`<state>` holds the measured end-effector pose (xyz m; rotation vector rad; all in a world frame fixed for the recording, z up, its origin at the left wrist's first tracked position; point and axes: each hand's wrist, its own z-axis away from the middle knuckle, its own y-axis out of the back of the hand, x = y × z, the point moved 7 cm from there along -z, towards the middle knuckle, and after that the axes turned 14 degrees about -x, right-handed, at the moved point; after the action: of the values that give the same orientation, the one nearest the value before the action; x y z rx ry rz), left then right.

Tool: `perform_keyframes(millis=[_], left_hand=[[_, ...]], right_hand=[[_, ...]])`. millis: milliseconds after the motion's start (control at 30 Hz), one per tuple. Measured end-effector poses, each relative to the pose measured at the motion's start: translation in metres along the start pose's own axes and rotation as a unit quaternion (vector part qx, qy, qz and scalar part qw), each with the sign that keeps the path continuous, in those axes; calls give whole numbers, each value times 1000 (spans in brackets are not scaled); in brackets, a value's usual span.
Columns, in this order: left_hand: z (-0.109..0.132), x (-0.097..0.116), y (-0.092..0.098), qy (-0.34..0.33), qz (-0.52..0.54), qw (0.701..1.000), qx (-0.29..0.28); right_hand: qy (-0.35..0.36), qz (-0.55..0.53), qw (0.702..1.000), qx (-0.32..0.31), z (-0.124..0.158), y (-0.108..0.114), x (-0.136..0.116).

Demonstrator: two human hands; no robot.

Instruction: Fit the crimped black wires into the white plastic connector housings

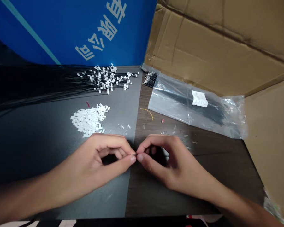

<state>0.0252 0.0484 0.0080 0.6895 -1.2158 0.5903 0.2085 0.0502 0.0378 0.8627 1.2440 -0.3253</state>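
Note:
My left hand (109, 157) and my right hand (165, 157) meet fingertip to fingertip above the table, each closed in a pinch. Between the left thumb and forefinger is something too small to name, mostly hidden. The right fingertips grip a thin black wire (208, 154), whose length trails out behind that hand to the right. Just beyond the left hand lies a heap of small white connector housings (88, 119). Farther back, a bundle of black wires (49, 82) has white connectors (105, 78) on its ends.
At the back right, a clear plastic bag (184, 101) with a white label holds more black wires, their metal-tipped ends (149, 78) sticking out. Cardboard (203, 47) and a blue panel (68, 28) stand behind. A yellow scrap (148, 112), a red bit (162, 121) and clear slivers lie about.

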Motion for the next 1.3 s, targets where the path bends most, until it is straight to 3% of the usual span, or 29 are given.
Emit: perform_keyframes(millis=[167, 433, 733, 867, 1033, 1300], left_hand=[[-2, 6, 0, -22, -26, 999, 22], [5, 0, 0, -35, -37, 997, 54], [-2, 12, 1, -21, -40, 998, 36], [-1, 9, 2, -16, -2, 999, 45], [-2, 3, 7, -8, 66, 997, 38], [2, -20, 5, -6, 127, 992, 18]], right_hand=[[-50, -102, 994, -3, -2, -4, 16], [-94, -126, 988, 6, -2, -3, 16], [-19, -34, 998, 49, 2, -2, 3], [-53, -130, 989, 49, 3, -3, 10], [-83, -296, 951, 22, 0, -6, 20], [-74, -272, 959, 29, 3, -8, 15]])
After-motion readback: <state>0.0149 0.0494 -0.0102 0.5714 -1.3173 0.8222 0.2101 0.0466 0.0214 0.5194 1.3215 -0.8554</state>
